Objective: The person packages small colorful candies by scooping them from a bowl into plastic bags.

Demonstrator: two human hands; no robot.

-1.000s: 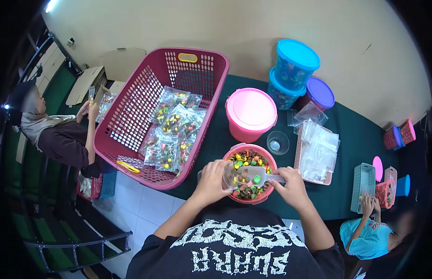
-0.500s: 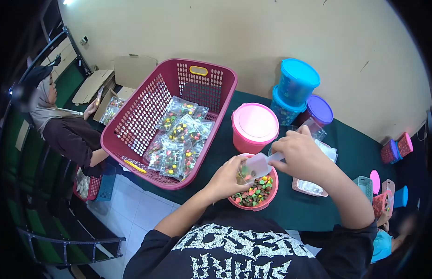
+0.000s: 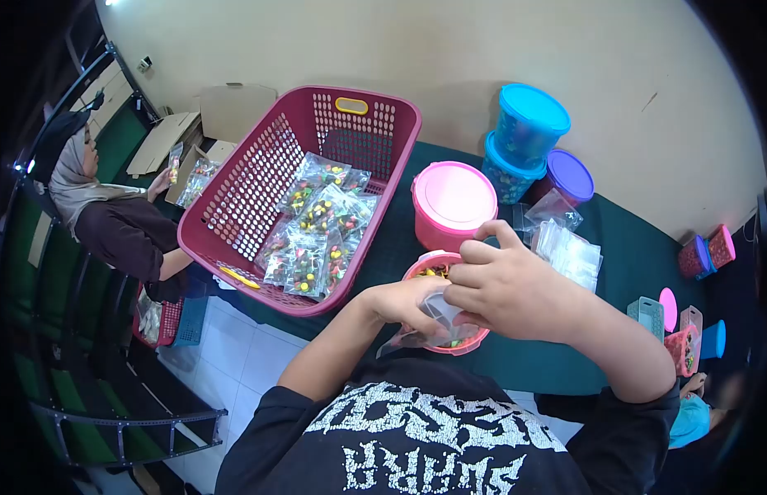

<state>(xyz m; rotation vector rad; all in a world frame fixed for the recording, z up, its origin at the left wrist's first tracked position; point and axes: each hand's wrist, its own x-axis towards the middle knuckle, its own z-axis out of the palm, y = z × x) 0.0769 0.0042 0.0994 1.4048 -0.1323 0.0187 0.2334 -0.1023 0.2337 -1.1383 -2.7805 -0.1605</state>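
My left hand (image 3: pixel 412 304) is closed round a clear plastic bag (image 3: pixel 397 339) over the pink tub of coloured candies (image 3: pixel 472 340). Beside it, my right hand (image 3: pixel 503 285) has its fingers curled round a translucent scoop (image 3: pixel 439 307), whose wide end reaches into the bag's mouth. Both hands cover much of the tub, and the bag's contents are mostly hidden. Behind them stands a pink tub with a closed lid (image 3: pixel 455 196).
A maroon basket (image 3: pixel 235 285) holds several filled bags (image 3: pixel 317 214). Blue tubs (image 3: pixel 532 124), a purple-lidded tub (image 3: pixel 570 175) and empty bags (image 3: pixel 569 256) lie to the back right. A person (image 3: pixel 119 223) at the left holds a small bag; another person (image 3: pixel 689 417) is far right.
The scoop and bag have moved down toward me, and my right hand has come left over the tub. At the left, the other person's small bag has risen slightly.
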